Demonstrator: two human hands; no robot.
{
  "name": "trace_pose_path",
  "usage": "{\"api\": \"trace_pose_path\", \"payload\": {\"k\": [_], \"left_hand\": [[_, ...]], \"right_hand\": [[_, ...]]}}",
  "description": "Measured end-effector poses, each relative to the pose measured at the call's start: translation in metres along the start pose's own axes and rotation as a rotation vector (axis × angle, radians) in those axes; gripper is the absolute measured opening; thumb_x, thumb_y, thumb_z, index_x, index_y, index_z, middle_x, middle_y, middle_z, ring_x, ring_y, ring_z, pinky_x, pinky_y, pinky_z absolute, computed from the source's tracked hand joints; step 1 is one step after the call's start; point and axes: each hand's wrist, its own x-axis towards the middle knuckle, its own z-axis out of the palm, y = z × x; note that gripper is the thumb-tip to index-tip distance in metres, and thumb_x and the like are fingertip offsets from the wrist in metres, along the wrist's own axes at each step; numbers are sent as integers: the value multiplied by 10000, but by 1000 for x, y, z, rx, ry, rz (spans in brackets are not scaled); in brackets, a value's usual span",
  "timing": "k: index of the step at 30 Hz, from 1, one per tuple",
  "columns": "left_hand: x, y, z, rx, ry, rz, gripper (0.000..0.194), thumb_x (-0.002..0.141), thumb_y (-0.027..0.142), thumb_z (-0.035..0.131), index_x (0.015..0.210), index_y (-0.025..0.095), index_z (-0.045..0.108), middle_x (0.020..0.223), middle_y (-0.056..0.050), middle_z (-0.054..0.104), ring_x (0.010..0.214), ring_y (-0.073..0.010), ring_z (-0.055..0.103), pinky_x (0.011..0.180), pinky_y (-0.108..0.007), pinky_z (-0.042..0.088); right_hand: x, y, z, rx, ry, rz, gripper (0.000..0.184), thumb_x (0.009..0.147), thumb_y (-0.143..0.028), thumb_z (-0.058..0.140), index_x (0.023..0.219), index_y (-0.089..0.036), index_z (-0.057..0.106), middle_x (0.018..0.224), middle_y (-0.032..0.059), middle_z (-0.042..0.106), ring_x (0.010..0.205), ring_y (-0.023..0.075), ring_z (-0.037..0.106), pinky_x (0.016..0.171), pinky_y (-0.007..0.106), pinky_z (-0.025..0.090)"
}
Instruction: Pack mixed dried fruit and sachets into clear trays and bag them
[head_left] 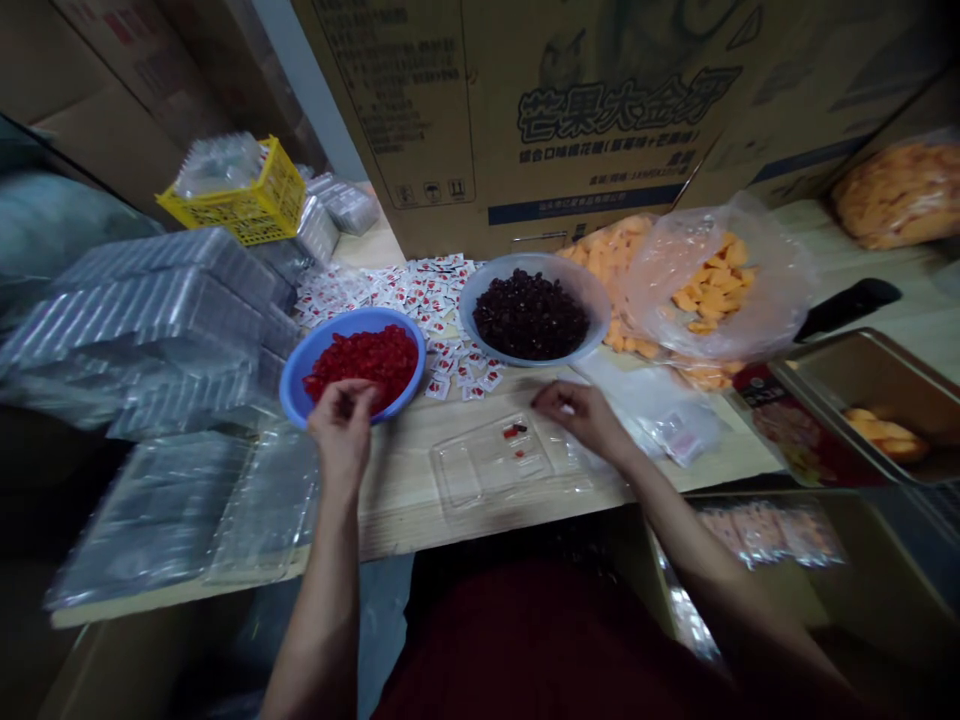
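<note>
My left hand (342,428) is over the near edge of a blue bowl (291,378) of small red pieces (367,358), its fingertips pinched together. Whatever they may hold is hidden. My right hand (589,418) hovers right of a clear plastic tray (459,478), thumb and fingers also closed in a pinch. I cannot make out anything in it. Inside the tray's right compartment lie a few small red and dark bits (516,432). Behind the tray stands a translucent bowl (471,318) full of dark pieces (531,312).
Small printed sachets (405,290) lie scattered behind the bowls. Clear trays are stacked (165,320) at left, below a yellow basket (274,200). Orange pieces fill plastic bags (765,290) at right, near a black handle (855,305) and a metal tin (900,370). Large cartons (450,100) stand behind.
</note>
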Motion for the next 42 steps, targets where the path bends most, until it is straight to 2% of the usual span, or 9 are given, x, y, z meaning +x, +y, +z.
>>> {"api": "trace_pose_path", "payload": {"k": [4, 7, 11, 17, 23, 26, 30, 35, 42], "left_hand": [[-90, 42, 50, -264, -448, 97, 146, 925, 359, 601, 954, 239, 679, 923, -35, 728, 820, -185, 663, 777, -323, 533], [-130, 48, 85, -181, -527, 255, 118, 951, 307, 588, 947, 262, 697, 963, -53, 725, 929, -222, 644, 876, -404, 511], [-133, 37, 104, 60, -486, 422, 137, 941, 277, 598, 920, 249, 730, 994, -99, 691, 985, -270, 574, 878, -480, 477], [-125, 43, 88, 59, -479, 480, 215, 971, 252, 534, 1053, 256, 733, 1075, -103, 662, 1020, -250, 568, 900, -447, 479], [-42, 31, 26, 159, -72, 306, 245, 987, 339, 494, 1116, 210, 659, 1166, -99, 631, 1159, -249, 557, 1063, -435, 417], [26, 4, 4, 461, -164, 126, 346, 990, 346, 469, 1260, 163, 584, 1321, -134, 580, 1289, -267, 474, 1145, -464, 319], [82, -28, 9, 544, -421, 60, 303, 744, 292, 785, 992, 141, 698, 1004, -103, 707, 936, -245, 649, 897, -348, 499], [93, -44, 26, 555, -550, 93, 108, 734, 188, 761, 808, 170, 686, 809, -46, 692, 767, -191, 644, 740, -271, 502], [97, -40, 39, 483, -486, 264, 470, 878, 322, 648, 1310, 167, 543, 1237, -124, 598, 1103, -234, 600, 965, -350, 475]], "right_hand": [[-53, 8, 34, -110, -19, 8, 126, 936, -273, 594, 865, -225, 686, 891, 45, 689, 802, 203, 649, 724, 326, 516], [-61, 21, 48, -188, 5, -43, 112, 935, -231, 595, 868, -248, 683, 869, 44, 682, 854, 232, 646, 788, 375, 530], [-64, 28, 54, -228, -3, -140, 169, 966, -231, 555, 927, -271, 714, 976, 71, 691, 969, 260, 630, 861, 435, 538], [-78, 10, 50, -256, 70, -130, 272, 1000, -219, 494, 1152, -302, 703, 1147, 102, 619, 1090, 269, 587, 932, 466, 527], [-76, 6, 55, -369, -55, -166, 274, 972, -185, 536, 1169, -269, 707, 1142, 123, 610, 1076, 290, 565, 909, 476, 526], [-80, 11, 61, -356, -15, -174, 280, 990, -182, 493, 1171, -237, 699, 1117, 124, 605, 1081, 281, 564, 925, 472, 518], [-91, 19, 73, -321, 53, -141, 292, 1009, -224, 469, 1227, -213, 663, 1152, 131, 582, 1119, 280, 564, 966, 483, 511], [-100, 27, 85, -308, 122, -79, 314, 1009, -283, 491, 1289, -232, 625, 1264, 136, 533, 1197, 299, 549, 1002, 516, 505], [-96, 8, 74, -261, 112, -31, 321, 1020, -312, 487, 1311, -272, 618, 1308, 107, 532, 1249, 280, 541, 1058, 499, 484]]}}
